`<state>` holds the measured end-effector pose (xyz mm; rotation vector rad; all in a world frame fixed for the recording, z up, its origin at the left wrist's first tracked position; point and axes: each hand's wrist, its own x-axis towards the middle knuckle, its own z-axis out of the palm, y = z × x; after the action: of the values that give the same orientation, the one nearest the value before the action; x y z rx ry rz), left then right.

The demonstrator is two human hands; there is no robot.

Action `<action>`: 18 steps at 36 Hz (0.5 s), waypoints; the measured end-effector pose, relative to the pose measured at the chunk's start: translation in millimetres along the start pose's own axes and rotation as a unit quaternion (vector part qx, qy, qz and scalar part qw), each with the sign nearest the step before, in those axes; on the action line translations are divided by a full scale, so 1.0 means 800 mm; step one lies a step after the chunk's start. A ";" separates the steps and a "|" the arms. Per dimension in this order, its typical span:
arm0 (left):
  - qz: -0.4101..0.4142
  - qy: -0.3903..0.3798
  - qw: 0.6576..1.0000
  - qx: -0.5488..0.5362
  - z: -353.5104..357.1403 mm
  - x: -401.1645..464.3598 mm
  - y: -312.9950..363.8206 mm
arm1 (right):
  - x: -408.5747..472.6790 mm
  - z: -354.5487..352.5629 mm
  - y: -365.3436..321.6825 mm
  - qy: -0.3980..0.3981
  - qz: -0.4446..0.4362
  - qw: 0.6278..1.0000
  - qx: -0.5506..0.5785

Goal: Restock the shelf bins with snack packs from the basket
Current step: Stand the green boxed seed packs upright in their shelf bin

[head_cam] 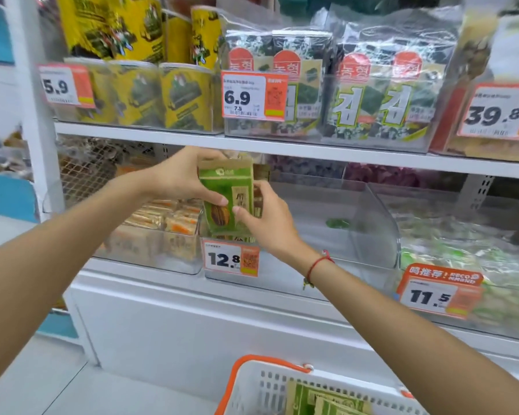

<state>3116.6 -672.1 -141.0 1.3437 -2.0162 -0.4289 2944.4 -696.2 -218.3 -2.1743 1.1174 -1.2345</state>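
Observation:
A green snack pack [222,187] with a seed picture stands upright at the front left of a clear shelf bin [372,223] tagged 12.8. My left hand [180,175] grips the pack's upper left side, thumb across its front. My right hand [267,220] pinches its lower right edge; more packs stand behind it. A white basket [252,390] with orange rim sits at the bottom, holding more green packs [321,399].
A bin of beige and orange packs [159,229] stands left of the 12.8 bin. A bin tagged 11.5 [462,259] lies right. The upper shelf [252,142] overhangs, carrying yellow packs [180,94] and seaweed packs [372,94]. A white upright post [33,109] rises at the left.

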 end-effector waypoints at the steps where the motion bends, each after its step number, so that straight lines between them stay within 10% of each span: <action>1: -0.012 -0.016 1.000 0.023 0.004 0.004 -0.006 | 0.001 0.003 0.003 -0.006 0.006 0.999 -0.050; 18: -0.003 -0.021 0.919 0.395 0.066 -0.015 -0.050 | 0.007 0.041 0.024 -0.120 0.160 0.971 -0.132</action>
<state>3110.5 -682.8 -206.9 1.7976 -2.3234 0.4232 2965.3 -713.8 -245.5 -2.1435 1.5207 -0.6959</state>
